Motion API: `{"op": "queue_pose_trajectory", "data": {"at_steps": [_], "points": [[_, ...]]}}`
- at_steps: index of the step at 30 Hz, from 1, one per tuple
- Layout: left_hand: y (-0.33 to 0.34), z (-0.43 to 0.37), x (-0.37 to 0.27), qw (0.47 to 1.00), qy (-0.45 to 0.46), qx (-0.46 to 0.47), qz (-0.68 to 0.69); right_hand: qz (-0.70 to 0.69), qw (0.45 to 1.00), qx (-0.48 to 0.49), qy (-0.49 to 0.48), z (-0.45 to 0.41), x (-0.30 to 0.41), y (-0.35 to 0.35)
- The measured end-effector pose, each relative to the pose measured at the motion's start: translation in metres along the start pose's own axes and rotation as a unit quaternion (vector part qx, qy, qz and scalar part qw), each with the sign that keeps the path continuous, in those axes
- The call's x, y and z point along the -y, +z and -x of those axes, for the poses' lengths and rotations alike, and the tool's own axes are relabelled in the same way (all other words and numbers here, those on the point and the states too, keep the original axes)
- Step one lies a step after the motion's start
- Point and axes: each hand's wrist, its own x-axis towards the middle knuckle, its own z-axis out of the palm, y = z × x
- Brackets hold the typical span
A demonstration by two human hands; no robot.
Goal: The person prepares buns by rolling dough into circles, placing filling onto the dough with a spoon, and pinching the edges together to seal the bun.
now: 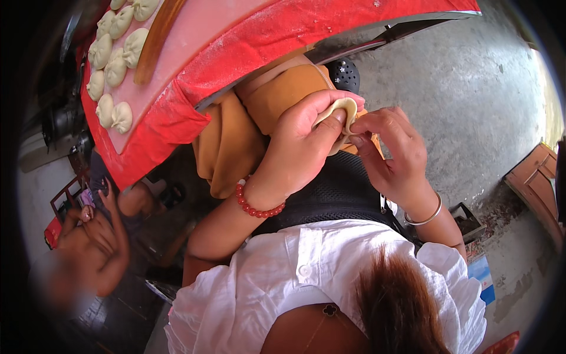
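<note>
My left hand (305, 132) cups a round dough wrapper (349, 106), its thumb pressed into the middle of the folded sheet. At the wrapper's right edge, the thumb and forefinger of my right hand (391, 146) pinch the rim. Any filling inside is hidden by the fingers. Both hands are above my lap, just off the near edge of the table. Several pleated dough buns (116, 66) sit at the upper left on a pink mat (208, 31). A wooden rolling pin (157, 42) lies beside them.
A red cloth (247, 48) dusted with flour covers the table and hangs over its edge. Another person (95, 239) sits at the lower left. A wooden piece of furniture (537, 190) stands at the right on the concrete floor (460, 97).
</note>
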Motion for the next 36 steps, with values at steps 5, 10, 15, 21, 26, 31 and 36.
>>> {"op": "queue_pose_trajectory", "data": {"at_steps": [5,10,15,21,26,31,36], "points": [[0.002,0.002,-0.004,0.998,-0.049,-0.002,0.027,-0.257,0.933,-0.080,0.237,0.000,0.012,0.003],[-0.005,-0.002,-0.018,0.996,-0.082,-0.004,0.046,-0.025,0.995,-0.014,0.091,0.002,0.002,0.003],[-0.004,0.000,-0.014,0.988,-0.055,0.009,0.144,-0.163,0.962,-0.107,0.191,-0.002,0.005,0.009],[0.007,-0.001,-0.003,0.991,-0.004,-0.062,0.122,-0.037,0.993,-0.074,0.085,-0.006,0.006,0.011],[0.001,-0.003,0.004,0.997,0.069,-0.022,-0.008,-0.053,0.995,-0.047,0.075,-0.005,0.006,0.008],[0.001,0.001,0.004,0.998,0.056,-0.017,0.006,-0.238,0.932,-0.078,0.262,-0.004,0.015,0.008],[-0.003,0.001,0.000,0.998,-0.008,0.011,0.060,-0.157,0.966,-0.065,0.195,0.000,0.008,0.013]]}}
